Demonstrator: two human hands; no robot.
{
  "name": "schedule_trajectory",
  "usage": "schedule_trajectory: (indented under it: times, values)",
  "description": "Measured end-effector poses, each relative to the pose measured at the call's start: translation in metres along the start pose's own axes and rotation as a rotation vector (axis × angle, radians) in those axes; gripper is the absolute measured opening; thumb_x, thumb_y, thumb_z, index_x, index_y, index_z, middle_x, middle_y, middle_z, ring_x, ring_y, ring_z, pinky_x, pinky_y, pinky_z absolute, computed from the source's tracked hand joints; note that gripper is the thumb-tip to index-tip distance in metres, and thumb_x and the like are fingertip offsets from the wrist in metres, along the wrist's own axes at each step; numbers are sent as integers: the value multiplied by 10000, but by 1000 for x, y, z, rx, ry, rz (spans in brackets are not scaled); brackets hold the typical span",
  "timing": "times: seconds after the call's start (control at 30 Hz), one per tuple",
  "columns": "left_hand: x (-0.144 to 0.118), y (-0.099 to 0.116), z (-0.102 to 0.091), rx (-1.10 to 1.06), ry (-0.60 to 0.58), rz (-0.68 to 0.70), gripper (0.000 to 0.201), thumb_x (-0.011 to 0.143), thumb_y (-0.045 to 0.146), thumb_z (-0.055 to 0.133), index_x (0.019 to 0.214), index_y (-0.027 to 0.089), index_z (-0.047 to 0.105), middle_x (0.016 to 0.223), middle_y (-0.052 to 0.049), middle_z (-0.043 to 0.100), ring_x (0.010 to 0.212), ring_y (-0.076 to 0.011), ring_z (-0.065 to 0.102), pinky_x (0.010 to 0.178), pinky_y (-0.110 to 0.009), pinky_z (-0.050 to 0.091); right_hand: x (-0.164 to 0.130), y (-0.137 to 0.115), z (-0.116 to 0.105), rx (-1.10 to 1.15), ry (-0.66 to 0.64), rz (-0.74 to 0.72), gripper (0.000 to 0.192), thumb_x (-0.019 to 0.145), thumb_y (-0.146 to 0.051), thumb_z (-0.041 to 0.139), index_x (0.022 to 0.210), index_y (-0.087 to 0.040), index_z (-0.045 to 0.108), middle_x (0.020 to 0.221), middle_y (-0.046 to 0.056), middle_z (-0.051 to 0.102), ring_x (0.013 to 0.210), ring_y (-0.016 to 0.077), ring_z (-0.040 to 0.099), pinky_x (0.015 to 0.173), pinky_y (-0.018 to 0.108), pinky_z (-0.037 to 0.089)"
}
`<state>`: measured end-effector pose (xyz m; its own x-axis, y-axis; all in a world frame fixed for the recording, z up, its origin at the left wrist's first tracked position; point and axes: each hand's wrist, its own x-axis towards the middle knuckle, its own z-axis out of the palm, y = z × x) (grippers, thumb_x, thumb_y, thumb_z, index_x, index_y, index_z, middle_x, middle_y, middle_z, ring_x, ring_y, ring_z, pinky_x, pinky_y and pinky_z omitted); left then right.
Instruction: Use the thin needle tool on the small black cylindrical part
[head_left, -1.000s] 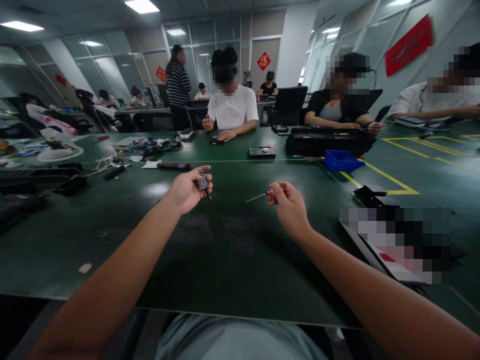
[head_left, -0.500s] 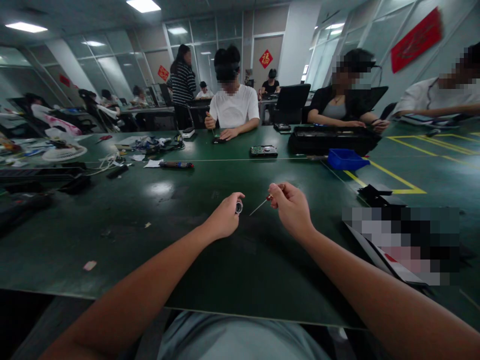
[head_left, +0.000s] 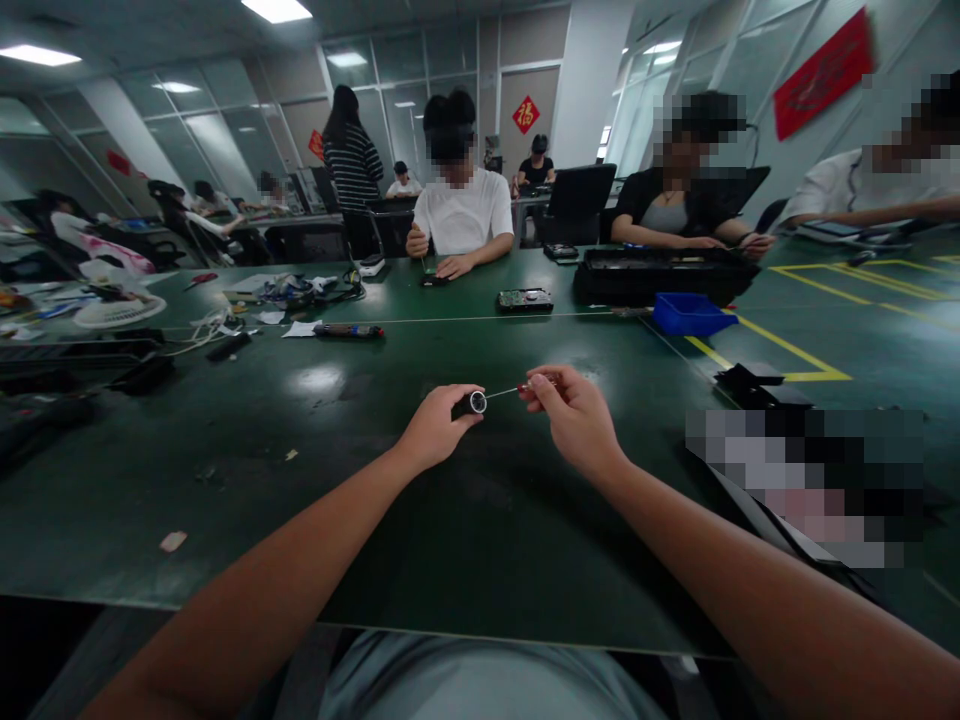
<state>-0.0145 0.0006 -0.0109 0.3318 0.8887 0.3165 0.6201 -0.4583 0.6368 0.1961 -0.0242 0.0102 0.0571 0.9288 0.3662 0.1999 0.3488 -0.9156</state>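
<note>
My left hand (head_left: pixel 435 428) grips a small dark cylindrical part (head_left: pixel 472 403) with a round silver end that faces right. My right hand (head_left: pixel 571 415) pinches the reddish handle of a thin metal screwdriver (head_left: pixel 506 390); its tip points left and meets the silver end of the part. Both hands hover just above the dark green table (head_left: pixel 420 500), near its middle.
A blue bin (head_left: pixel 686 313) and a black case (head_left: pixel 660 275) stand at the back right. A circuit board (head_left: pixel 525 299) lies mid-table. Cables and tools (head_left: pixel 300 292) clutter the far left. Black parts (head_left: pixel 750 382) lie to the right. Several people sit across the table.
My left hand swung right with the small part and turned its silver end toward the right hand. The screwdriver tip now touches the part.
</note>
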Motion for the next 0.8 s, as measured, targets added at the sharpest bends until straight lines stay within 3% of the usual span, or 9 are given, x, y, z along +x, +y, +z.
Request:
schedule_trajectory:
  times: [0.33, 0.57, 0.8]
  values:
    - [0, -3, -2, -16, -11, 18, 407, 891, 235, 662, 1296, 238, 622, 1310, -67, 648, 1232, -267, 569, 1085, -446, 397, 2, 7, 1, -49, 36, 19, 225, 933, -412, 543, 981, -211, 630, 865, 66, 724, 775, 201, 684, 704, 375, 553]
    - [0, -6, -2, -6, -12, 10, 433, 889, 239, 663, 1318, 257, 615, 1316, -64, 648, 1233, -273, 567, 1087, -458, 397, 1, 2, 0, -25, -35, 11, 248, 912, -449, 579, 947, -213, 647, 831, 60, 727, 773, 203, 687, 694, 357, 539]
    - [-1, -7, -3, 2, -14, 26, 432, 888, 256, 671, 1317, 266, 624, 1284, -63, 659, 1191, -274, 573, 1047, -452, 416, -2, -5, -2, -267, 11, 16, 423, 890, -579, 589, 659, -225, 591, 593, 11, 659, 522, 145, 546, 541, 293, 395]
